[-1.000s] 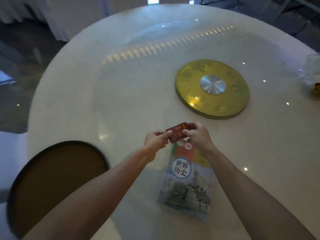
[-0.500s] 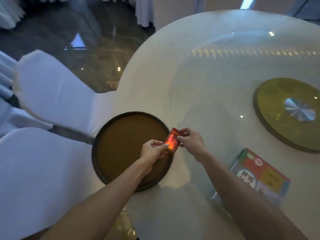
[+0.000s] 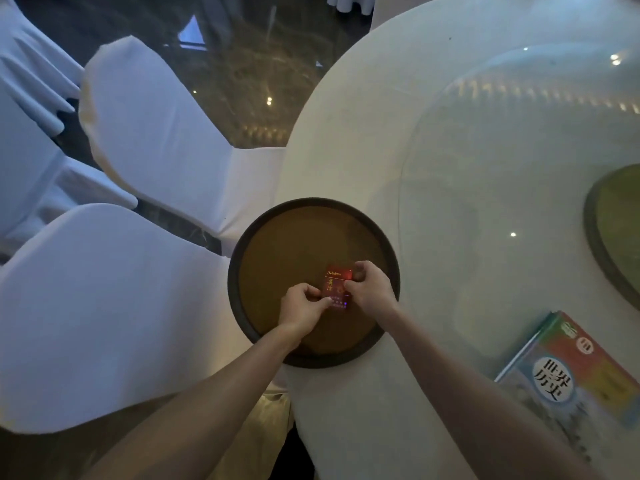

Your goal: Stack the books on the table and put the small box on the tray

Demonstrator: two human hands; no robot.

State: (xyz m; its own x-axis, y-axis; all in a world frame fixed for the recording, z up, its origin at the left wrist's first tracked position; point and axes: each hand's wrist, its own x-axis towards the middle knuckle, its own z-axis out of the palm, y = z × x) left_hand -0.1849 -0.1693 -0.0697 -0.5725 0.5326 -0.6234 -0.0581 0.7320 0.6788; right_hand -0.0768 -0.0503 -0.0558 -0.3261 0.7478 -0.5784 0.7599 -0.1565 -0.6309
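Observation:
A small red box (image 3: 336,287) with gold lettering lies flat over the brown inside of the round, dark-rimmed tray (image 3: 277,237) at the table's left edge. My left hand (image 3: 301,306) pinches the box's near left corner. My right hand (image 3: 372,289) grips its right side and far corner. Whether the box rests on the tray floor or hovers just above it, I cannot tell. A stack of books (image 3: 581,372) with a colourful history cover on top lies on the table at the right.
White-covered chairs (image 3: 156,133) crowd the left side close to the tray. A round glass turntable (image 3: 502,150) covers the white table, with a gold centre disc (image 3: 620,237) at the right edge. Dark glossy floor shows beyond.
Both hands carried the red box leftwards from above the books to over the tray and lowered it flat. The view swung left with them.

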